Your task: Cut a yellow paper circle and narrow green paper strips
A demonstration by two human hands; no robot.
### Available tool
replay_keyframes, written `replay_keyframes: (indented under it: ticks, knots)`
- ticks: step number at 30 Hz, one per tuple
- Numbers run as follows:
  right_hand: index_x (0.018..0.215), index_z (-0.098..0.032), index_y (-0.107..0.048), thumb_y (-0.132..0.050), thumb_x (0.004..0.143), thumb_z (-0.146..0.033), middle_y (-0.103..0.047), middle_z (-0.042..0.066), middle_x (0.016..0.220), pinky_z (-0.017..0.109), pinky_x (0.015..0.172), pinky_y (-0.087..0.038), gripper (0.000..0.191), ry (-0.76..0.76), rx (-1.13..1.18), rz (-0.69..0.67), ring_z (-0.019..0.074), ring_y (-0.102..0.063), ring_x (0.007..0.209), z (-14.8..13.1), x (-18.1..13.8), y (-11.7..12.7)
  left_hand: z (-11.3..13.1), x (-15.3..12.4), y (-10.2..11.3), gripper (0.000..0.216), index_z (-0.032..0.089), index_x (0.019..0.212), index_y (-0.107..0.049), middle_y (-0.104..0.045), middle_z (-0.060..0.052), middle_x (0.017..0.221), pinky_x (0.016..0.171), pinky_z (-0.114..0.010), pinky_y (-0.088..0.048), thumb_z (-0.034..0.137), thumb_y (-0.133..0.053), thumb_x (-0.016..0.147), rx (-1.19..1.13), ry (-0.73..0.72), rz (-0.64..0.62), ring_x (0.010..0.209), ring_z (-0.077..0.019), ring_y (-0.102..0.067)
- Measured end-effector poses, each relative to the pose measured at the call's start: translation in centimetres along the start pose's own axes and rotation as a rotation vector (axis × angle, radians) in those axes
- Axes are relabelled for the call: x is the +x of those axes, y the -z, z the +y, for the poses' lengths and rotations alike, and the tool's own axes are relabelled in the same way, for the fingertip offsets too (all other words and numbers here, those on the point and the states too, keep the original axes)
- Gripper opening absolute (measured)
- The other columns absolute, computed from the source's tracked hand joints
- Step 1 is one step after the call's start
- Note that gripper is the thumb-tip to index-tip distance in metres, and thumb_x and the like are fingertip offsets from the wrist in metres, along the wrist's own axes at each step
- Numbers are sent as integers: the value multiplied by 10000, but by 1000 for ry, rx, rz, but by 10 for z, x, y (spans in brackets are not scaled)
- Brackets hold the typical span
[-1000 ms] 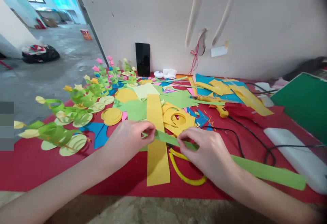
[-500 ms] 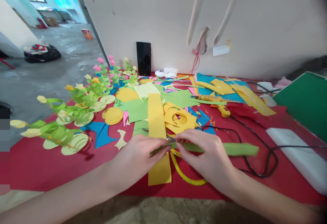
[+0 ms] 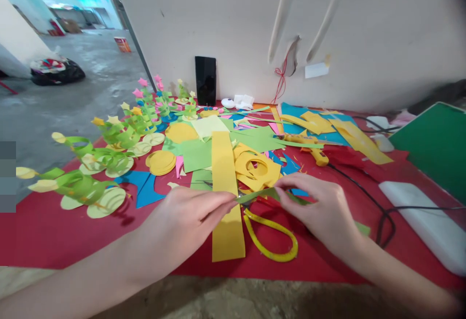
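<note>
My left hand [image 3: 185,219] pinches one end of a long green paper strip [image 3: 260,195] just above a long yellow paper strip [image 3: 225,188] lying on the red table cover [image 3: 43,236]. My right hand [image 3: 322,207] pinches the same green strip a short way to the right, thumb and fingers closed on it. The rest of the green strip runs under my right wrist and shows again past it. Yellow-handled scissors [image 3: 271,234] lie on the cover below and between my hands.
Green paper spirals with yellow and pink tips [image 3: 109,149] stand on pale discs along the left. Coloured paper scraps [image 3: 255,163], a yellow glue gun [image 3: 307,146] with black cable [image 3: 367,197], a white block [image 3: 425,224], a green board [image 3: 433,146] and a black phone [image 3: 206,81] surround the hands.
Both hands have slid the green strip leftwards through the fingers; its free end, earlier stretched far right, now lies mostly under my right wrist. The right hand has shifted right.
</note>
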State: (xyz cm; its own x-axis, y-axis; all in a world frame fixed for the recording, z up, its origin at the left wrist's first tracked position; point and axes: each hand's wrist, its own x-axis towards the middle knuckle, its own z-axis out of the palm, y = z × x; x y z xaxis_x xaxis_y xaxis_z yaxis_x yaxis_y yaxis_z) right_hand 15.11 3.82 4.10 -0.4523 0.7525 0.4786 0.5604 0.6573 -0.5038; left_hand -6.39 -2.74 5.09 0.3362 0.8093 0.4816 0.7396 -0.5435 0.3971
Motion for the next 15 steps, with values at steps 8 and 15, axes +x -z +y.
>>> replay_keyframes:
  ticks: [8, 15]
  knots:
    - [737, -191, -593, -567, 724, -204, -657, 4, 744, 241, 638, -483, 32, -100, -184, 68, 146, -612, 673, 43, -17, 22, -8, -2, 30, 167, 220, 780, -657, -701, 45, 692, 467, -143, -446, 284, -508, 817, 78, 106, 16, 524, -100, -627]
    - [795, -191, -543, -491, 780, -151, -626, 9, 788, 229, 620, -438, 67, 46, -247, -110, 124, -587, 683, 29, -18, 32, -11, -1, 17, 371, 185, 1112, -538, -608, -73, 1106, 764, -393, -487, 404, -482, 818, 378, 154, -204, 935, -270, -593]
